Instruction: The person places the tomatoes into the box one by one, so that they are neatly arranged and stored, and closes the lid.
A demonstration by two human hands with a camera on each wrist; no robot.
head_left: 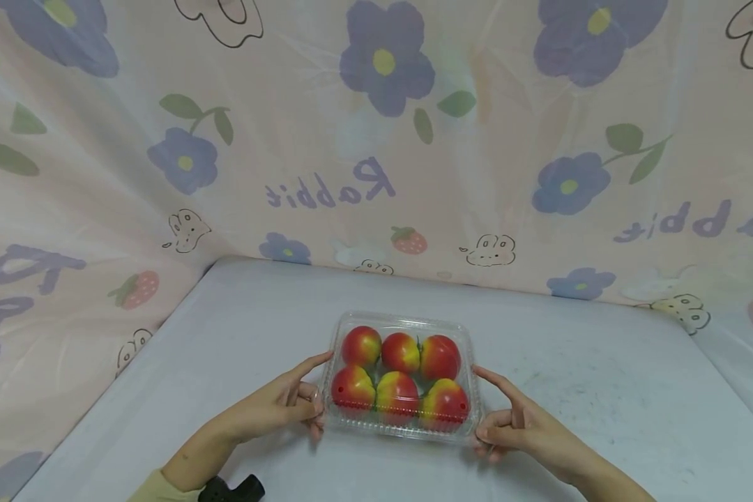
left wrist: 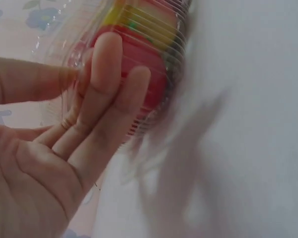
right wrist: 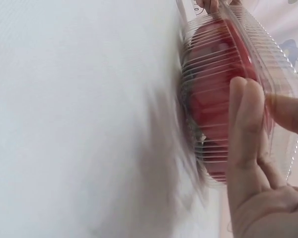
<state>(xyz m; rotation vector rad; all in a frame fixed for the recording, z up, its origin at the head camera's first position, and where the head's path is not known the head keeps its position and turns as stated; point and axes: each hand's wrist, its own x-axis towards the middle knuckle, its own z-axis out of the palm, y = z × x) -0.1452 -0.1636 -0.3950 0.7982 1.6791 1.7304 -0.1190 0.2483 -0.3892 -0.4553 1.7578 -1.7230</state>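
Observation:
A clear plastic clamshell box (head_left: pixel 408 321) with a ribbed lower part is in the middle of the head view. Several red-and-yellow fruits, like peaches or apples (head_left: pixel 440 357), lie inside it in two rows. At its left side my left hand (head_left: pixel 282 403) pinches the rim between thumb and fingers, index finger stretched along the edge. My right hand (head_left: pixel 523 427) pinches the opposite rim in much the same way. Both wrist views show the ribbed wall (right wrist: pixel 216 99) close to the fingertips, with shadows below. Whether the box touches the table is hard to tell.
A white-covered table (head_left: pixel 602 376) spreads under the box. Behind it and at the sides hangs a curtain (head_left: pixel 477 160) printed with flowers, rabbits and strawberries. A black object (head_left: pixel 232 489) shows by the left forearm at the bottom edge.

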